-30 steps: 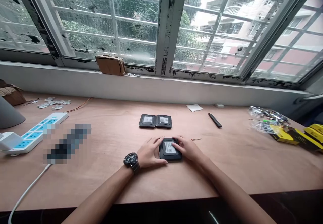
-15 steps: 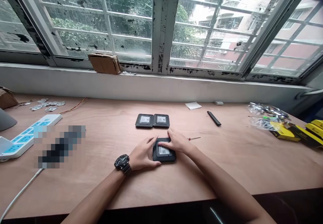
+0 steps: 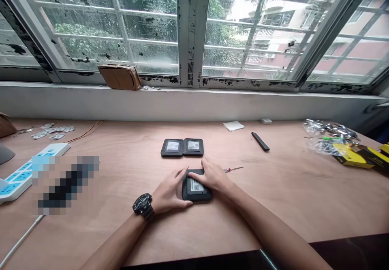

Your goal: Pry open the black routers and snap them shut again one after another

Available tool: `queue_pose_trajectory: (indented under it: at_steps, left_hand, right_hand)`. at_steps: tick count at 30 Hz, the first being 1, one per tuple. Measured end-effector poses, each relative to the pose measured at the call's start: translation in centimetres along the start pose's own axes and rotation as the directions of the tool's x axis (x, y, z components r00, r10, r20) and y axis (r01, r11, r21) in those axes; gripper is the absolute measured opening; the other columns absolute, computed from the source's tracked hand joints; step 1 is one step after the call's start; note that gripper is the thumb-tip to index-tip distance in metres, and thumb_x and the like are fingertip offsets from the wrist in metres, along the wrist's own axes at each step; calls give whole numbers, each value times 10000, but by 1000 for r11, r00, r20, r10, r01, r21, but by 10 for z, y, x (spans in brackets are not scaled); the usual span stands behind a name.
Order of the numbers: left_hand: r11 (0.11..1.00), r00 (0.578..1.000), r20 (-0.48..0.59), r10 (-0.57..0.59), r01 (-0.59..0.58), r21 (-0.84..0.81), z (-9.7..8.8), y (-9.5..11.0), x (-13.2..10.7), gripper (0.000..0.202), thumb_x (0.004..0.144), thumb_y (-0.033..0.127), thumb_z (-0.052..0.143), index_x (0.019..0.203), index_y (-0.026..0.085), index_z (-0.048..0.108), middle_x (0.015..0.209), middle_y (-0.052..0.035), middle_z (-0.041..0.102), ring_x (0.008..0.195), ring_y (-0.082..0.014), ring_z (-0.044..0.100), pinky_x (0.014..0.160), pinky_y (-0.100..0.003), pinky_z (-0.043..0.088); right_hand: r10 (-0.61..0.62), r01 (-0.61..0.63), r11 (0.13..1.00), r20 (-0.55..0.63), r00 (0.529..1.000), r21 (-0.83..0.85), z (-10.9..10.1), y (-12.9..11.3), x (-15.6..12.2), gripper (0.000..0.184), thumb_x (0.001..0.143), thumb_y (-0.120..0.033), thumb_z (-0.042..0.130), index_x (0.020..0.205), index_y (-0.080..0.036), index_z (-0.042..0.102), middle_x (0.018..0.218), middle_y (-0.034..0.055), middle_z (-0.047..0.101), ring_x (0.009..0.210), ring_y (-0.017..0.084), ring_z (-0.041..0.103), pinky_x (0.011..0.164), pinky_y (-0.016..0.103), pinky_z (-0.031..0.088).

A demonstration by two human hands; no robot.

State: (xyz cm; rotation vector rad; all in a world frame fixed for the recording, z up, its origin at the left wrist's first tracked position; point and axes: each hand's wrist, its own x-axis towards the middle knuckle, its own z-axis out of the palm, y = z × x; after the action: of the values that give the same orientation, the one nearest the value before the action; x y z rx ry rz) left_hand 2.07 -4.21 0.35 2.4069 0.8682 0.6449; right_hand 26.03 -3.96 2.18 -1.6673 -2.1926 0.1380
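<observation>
A flat black square device (image 3: 197, 195) with a white printed label lies label-up on the wooden table. My left hand (image 3: 168, 191) is curved around its left side, thumb at the near edge and fingertips at the far left corner. Across the upper right part lies my right hand (image 3: 214, 174), its thumb on the top face and its fingers over the far edge and right side, covering part of the label. Just beyond are two similar black devices (image 3: 172, 147) side by side, labels up. A small screwdriver (image 3: 234, 169) lies to the right of my right hand.
A white power strip (image 3: 30, 172) and a blurred-out object (image 3: 68, 183) are at left. Small white parts (image 3: 53, 131) lie behind them. A black bar (image 3: 260, 142), folded white paper (image 3: 234, 126), plastic bags (image 3: 326, 144) and yellow-black boxes (image 3: 354, 158) are at right.
The view has shifted slightly. Both hands keep about the same hold on the black device, and it stays in place on the table.
</observation>
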Motion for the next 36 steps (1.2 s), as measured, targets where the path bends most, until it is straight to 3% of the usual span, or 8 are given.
queue_pose_trajectory:
  at_steps: [3, 7, 13, 25, 31, 36]
  left_hand:
    - [1000, 1000, -2, 1, -1, 6, 1, -1, 0, 1211, 697, 440, 883, 1628, 264, 129, 1598, -133, 355, 1454, -359, 374, 1205, -501, 344]
    - [999, 1000, -14, -6, 5, -44, 1, -2, 0, 1376, 670, 444, 898, 1628, 263, -73, 1666, -162, 199, 1469, -385, 347, 1196, -537, 345]
    - [994, 1000, -25, -5, 2, -106, 2, -1, 1, 1456, 630, 420, 919, 1616, 260, -141, 1642, -180, 253, 1462, -402, 353, 1184, -564, 349]
    - [996, 999, -33, -20, 17, -86, 7, -6, 2, 1308, 588, 485, 925, 1616, 203, 166, 1596, -205, 337, 1455, -412, 362, 1193, -567, 329]
    - [995, 998, -49, -44, 39, -96, 9, -6, 2, 1363, 565, 489, 929, 1621, 178, 125, 1605, -210, 324, 1479, -407, 324, 1214, -558, 298]
    - [992, 998, -63, 1, -9, -125, 3, 1, 1, 1289, 587, 478, 911, 1610, 225, 168, 1593, -172, 354, 1470, -404, 341, 1208, -570, 304]
  right_hand:
    - [7, -7, 1000, 11, 1000, 15, 0, 1, 2, 631, 876, -791, 504, 995, -182, 621, 1049, 126, 676, 966, 279, 656, 816, 356, 495]
    - [32, -34, 998, 34, 999, 59, -2, 1, 4, 653, 839, -816, 532, 990, -192, 651, 1065, 130, 680, 963, 280, 666, 821, 352, 499]
    - [23, -25, 995, 22, 1000, 92, -4, 0, 5, 642, 808, -800, 598, 972, -185, 682, 1056, 135, 664, 1015, 301, 647, 861, 374, 505]
    - [51, -52, 997, 21, 998, 53, -1, 5, 0, 655, 805, -843, 540, 826, -191, 601, 957, 89, 604, 868, 243, 624, 791, 360, 505]
    - [72, -73, 995, 10, 997, 70, 2, 6, 1, 641, 783, -843, 568, 769, -203, 587, 932, 69, 593, 843, 226, 621, 769, 339, 496]
    - [36, -33, 995, -24, 999, 94, -10, 5, 3, 602, 823, -797, 566, 711, -206, 582, 970, 64, 612, 791, 192, 613, 738, 325, 482]
